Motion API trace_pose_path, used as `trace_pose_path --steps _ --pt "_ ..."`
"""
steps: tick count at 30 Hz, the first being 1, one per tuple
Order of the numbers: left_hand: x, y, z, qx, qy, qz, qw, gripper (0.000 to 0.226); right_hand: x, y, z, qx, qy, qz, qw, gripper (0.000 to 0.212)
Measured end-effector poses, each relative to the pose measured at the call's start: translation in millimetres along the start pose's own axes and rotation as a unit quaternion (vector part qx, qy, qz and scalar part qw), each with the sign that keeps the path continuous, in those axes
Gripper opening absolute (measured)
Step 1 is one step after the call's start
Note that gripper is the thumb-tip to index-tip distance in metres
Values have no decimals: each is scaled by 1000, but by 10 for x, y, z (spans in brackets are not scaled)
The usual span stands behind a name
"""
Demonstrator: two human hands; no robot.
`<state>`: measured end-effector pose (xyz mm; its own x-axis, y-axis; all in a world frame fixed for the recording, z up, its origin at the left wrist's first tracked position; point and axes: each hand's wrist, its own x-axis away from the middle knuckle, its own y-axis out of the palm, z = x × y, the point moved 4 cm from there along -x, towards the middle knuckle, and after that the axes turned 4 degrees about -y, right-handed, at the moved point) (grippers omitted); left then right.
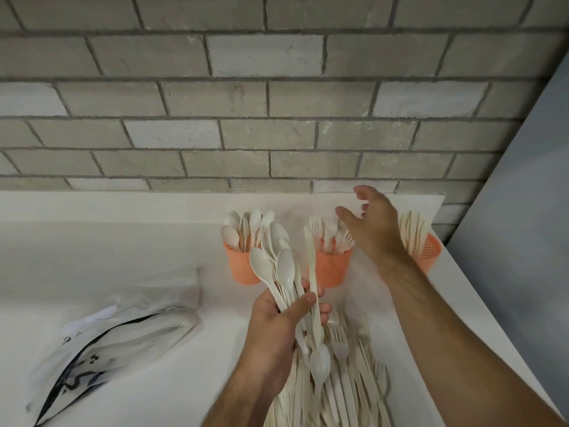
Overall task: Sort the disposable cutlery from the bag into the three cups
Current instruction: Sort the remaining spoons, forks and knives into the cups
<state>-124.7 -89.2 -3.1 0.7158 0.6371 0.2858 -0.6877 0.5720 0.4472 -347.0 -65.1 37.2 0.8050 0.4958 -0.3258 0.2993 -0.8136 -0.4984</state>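
Observation:
Three orange mesh cups stand in a row near the wall: the left cup holds spoons, the middle cup holds forks, the right cup holds knives. My left hand grips a bundle of white cutlery, mostly spoons with a knife, in front of the left and middle cups. My right hand hovers with its fingers spread and nothing in it, above and between the middle and right cups. A pile of loose white cutlery lies on the counter below my hands.
The crumpled clear plastic bag lies on the white counter at the left. A grey brick wall rises behind the cups. The counter's right edge runs diagonally beside the right cup.

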Motion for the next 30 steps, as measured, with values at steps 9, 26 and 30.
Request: trace_pose_path --steps 9,26,30 --pt "-96 122 -55 -64 22 -47 997 25 983 -83 -207 -121 52 -259 957 5" --pt "-207 444 -304 -108 -17 -136 985 30 985 -492 45 -11 80 -212 974 25" --pt "-222 474 -291 -90 -12 -121 989 26 943 -520 74 -70 86 -196 974 16"
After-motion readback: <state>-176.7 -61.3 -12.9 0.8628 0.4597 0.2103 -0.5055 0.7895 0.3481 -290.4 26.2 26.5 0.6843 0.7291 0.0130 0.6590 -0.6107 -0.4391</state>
